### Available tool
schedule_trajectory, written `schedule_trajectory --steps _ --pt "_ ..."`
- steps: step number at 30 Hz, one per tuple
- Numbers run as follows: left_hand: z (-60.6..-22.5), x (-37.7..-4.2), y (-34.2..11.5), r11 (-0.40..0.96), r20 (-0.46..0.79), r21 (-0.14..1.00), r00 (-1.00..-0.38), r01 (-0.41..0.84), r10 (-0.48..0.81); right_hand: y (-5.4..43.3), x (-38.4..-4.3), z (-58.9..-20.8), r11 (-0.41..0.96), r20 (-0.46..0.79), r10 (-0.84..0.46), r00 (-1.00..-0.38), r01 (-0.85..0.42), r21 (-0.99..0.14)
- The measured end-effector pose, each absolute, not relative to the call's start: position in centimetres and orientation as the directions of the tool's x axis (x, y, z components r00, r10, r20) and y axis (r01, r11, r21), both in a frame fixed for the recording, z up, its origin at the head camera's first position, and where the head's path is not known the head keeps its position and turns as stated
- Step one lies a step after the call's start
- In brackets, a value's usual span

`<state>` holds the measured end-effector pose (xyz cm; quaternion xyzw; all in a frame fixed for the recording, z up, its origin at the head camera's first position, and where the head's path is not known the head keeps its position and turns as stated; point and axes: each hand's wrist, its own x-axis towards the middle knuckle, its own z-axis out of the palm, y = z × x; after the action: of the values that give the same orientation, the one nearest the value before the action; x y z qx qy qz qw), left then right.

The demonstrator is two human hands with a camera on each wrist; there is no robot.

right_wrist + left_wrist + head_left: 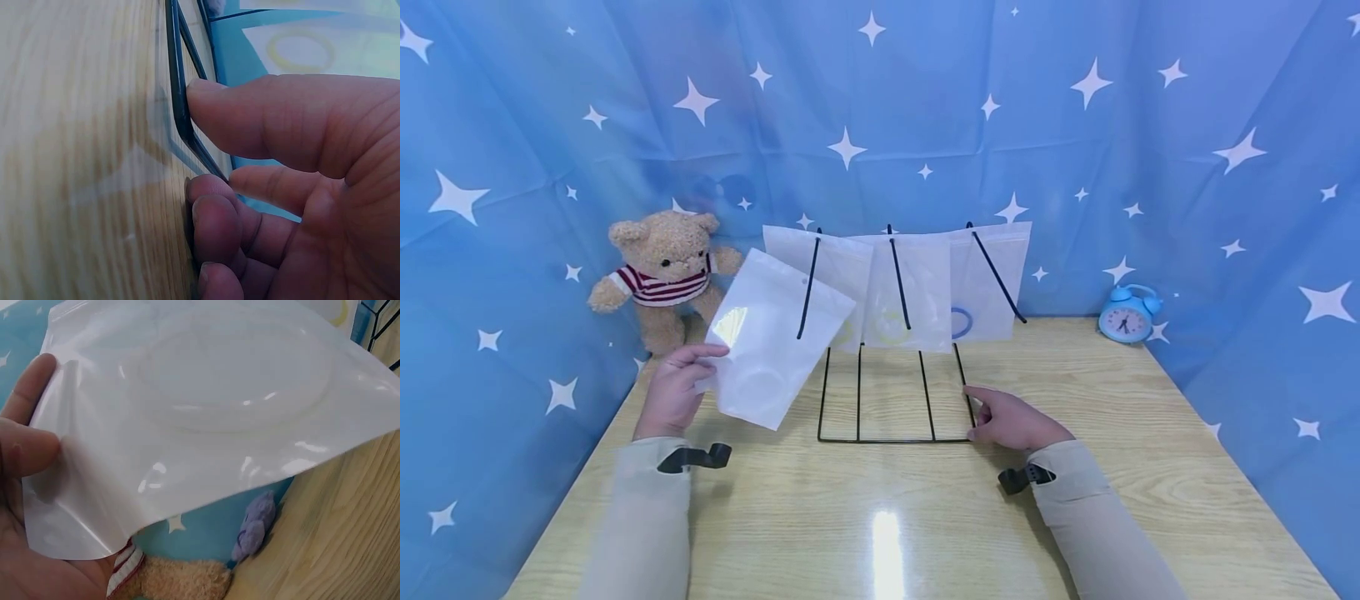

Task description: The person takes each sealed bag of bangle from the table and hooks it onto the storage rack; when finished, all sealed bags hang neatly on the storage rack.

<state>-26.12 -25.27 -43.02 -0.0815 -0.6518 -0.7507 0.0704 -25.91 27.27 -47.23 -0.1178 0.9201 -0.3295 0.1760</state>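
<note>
My left hand [673, 390] pinches the lower left edge of a tilted white plastic bag [767, 333] between thumb and fingers. A clear ring shape [231, 415] shows through the bag. Its upper end lies at the left prong [808, 292] of a black wire rack [895, 441]; I cannot tell whether the prong passes through its hole. Near the table, my right hand [1018, 419] grips the rack's front right corner, thumb and index finger on the wire [181, 106]. Similar bags hang on the rack: one at the middle [925, 283], one at right [1000, 275] and one behind the tilted bag.
A teddy bear [666, 254] in a striped shirt sits at the back left. At the back right stands a blue alarm clock [1126, 315]. A purple plush thing [255, 525] appears in the left wrist view. A blue starry curtain [925, 100] surrounds the wooden table [790, 525].
</note>
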Motion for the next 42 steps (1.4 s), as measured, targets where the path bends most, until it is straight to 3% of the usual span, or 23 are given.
schedule_trajectory --steps 8,15,26,35,42 --pt "-42.7 -26.0 -23.0 0.112 0.167 0.977 -0.977 0.182 0.129 27.2 -25.9 -47.2 0.754 -0.251 -0.327 -0.911 -0.092 -0.650" --pt "-42.3 -25.7 -20.8 0.258 0.193 0.930 -0.945 0.262 0.264 27.2 -25.9 -47.3 0.757 -0.257 -0.320 -0.912 -0.083 -0.648" --pt "-40.7 -24.0 -18.9 0.153 0.262 0.925 -0.873 0.349 0.412 27.1 -25.9 -47.2 0.753 -0.251 -0.323 -0.912 -0.088 -0.652" --pt "-40.0 -23.3 -18.5 0.063 0.383 0.892 -0.821 0.448 0.424 27.2 -25.9 -47.1 0.748 -0.251 -0.346 -0.904 -0.105 -0.656" --pt "-40.0 -23.0 -18.4 -0.001 0.406 0.897 -0.823 0.442 0.398 27.2 -25.9 -47.2 0.742 -0.254 -0.337 -0.907 -0.090 -0.664"
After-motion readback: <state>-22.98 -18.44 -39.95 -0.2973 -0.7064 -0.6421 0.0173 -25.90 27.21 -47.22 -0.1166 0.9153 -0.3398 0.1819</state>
